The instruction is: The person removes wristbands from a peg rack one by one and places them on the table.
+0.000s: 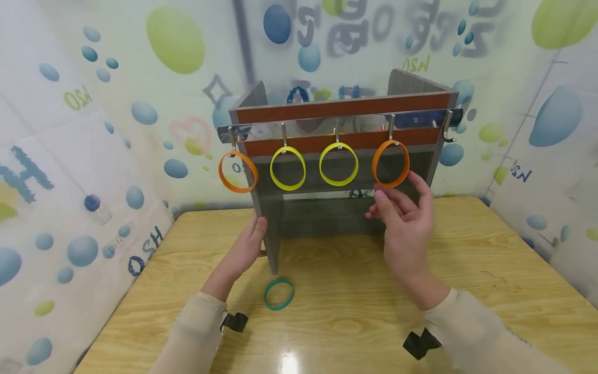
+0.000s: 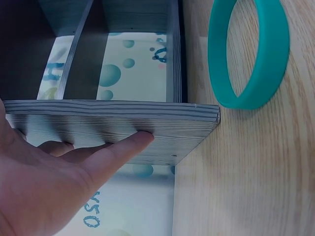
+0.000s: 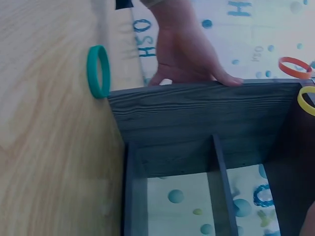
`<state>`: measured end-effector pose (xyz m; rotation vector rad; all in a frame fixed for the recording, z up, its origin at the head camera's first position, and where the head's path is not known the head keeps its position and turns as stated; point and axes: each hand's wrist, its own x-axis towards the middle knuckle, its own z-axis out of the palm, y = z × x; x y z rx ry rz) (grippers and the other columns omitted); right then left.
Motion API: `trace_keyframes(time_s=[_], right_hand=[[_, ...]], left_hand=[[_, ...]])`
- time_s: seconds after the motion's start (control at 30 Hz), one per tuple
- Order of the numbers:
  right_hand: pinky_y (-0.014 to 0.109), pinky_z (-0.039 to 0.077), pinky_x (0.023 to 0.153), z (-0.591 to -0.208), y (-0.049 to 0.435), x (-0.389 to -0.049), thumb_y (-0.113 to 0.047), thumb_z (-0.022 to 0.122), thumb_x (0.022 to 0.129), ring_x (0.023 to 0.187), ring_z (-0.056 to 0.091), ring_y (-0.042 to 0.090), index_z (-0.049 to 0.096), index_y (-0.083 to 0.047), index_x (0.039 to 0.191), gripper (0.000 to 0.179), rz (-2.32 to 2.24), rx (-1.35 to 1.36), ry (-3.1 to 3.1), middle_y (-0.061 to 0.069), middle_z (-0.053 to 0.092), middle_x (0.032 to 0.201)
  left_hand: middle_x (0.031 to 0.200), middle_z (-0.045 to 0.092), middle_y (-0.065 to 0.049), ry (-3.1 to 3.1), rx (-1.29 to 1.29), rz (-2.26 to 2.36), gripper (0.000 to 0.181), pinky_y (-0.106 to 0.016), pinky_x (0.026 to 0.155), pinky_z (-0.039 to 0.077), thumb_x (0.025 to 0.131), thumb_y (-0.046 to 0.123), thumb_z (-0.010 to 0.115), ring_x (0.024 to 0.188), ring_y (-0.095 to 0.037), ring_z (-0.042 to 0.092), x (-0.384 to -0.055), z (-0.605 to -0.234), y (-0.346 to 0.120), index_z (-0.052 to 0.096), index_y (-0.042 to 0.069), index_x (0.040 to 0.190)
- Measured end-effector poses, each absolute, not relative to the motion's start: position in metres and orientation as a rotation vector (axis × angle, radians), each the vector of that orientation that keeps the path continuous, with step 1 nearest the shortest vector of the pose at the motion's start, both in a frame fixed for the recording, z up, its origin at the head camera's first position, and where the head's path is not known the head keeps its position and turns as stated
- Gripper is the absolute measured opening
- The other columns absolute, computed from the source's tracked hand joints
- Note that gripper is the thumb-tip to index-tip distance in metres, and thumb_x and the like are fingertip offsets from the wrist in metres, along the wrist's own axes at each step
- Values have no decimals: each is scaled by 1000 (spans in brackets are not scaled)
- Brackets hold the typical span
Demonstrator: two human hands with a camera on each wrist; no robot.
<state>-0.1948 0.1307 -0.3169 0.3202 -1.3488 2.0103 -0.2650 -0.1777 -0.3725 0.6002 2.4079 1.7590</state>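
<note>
A grey wooden shelf (image 1: 275,223) carries a metal rail with hooks. From the hooks hang an orange silicone wristband (image 1: 254,176) at the left, two yellow wristbands (image 1: 303,174) (image 1: 356,169) between, and another orange wristband (image 1: 375,169) toward the right. My right hand (image 1: 408,228) is at this last band, its index fingertip by the lower right rim and its thumb just beneath; the fingers are loosely bent. My left hand (image 1: 247,244) rests against the shelf's left side panel (image 2: 187,130), fingers stretched along its outer face. A teal wristband (image 2: 275,54) lies on the table.
The wooden table (image 1: 336,311) reaches back to a patterned wall covering (image 1: 140,78) behind and on both sides. A further hook (image 1: 448,127) sits at the rail's right end. The shelf's dividers (image 3: 224,187) form compartments under the rail.
</note>
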Motion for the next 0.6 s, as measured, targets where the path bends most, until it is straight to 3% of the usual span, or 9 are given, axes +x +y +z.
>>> trace_keyframes(time_s=[0.6], right_hand=[[24,63,66,-294,140,-193,-2,76,97,64,63,18,58,-3,136,42,2104,277,-1165,10,79,99]], left_hand=[[177,21,-16,2400,618,1758,60,-75,103,52,115,55,17,154,-49,38,-266,-374,-178,1,41,172]])
